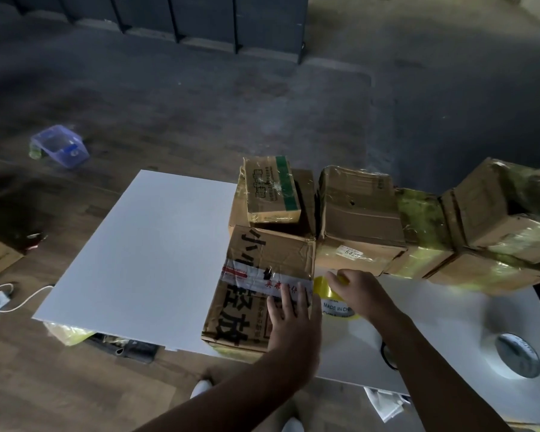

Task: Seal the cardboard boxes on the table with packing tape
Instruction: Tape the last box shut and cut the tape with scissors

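We are pressing our left hand (289,319) flat, fingers straight, on the printed box (256,291) on the worktop (443,322). Our right hand (360,291) is gripping the yellow tape roll (328,302) just right of that box, beside its crosswise seam.

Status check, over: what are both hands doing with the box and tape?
Left hand flat on printed box. Right hand grips yellow tape roll beside it. Nothing in the way.
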Demonstrator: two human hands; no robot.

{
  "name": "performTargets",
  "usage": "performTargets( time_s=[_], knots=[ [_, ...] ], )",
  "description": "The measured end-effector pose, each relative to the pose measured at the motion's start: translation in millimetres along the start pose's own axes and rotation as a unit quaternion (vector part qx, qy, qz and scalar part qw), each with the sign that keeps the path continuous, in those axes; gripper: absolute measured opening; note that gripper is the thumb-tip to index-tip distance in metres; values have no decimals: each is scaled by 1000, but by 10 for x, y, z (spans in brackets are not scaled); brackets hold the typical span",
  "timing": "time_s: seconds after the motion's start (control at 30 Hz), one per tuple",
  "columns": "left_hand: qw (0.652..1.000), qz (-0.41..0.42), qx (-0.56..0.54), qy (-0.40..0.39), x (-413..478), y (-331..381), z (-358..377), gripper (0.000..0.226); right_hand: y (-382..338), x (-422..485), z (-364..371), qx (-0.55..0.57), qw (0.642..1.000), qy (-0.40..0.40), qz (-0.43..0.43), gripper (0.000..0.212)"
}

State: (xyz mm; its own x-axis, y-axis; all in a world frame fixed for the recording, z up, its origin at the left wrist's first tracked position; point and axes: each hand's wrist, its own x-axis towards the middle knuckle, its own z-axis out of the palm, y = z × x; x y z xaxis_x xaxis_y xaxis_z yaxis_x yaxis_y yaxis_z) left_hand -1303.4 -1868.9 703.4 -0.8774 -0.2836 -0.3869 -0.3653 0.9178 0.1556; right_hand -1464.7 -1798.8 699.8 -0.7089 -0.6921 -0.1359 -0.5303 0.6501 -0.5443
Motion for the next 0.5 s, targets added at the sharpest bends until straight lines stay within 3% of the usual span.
performTargets(
  time_s=[0.27,0.5],
  knots=[
    [993,-28,-103,40,-105,-133,-75,89,-136,47,-16,-33,999,-15,-5,46],
    [947,19,-278,159,-308,-708,-272,82,-718,150,-110,-66,997,3,-32,52]
  ],
)
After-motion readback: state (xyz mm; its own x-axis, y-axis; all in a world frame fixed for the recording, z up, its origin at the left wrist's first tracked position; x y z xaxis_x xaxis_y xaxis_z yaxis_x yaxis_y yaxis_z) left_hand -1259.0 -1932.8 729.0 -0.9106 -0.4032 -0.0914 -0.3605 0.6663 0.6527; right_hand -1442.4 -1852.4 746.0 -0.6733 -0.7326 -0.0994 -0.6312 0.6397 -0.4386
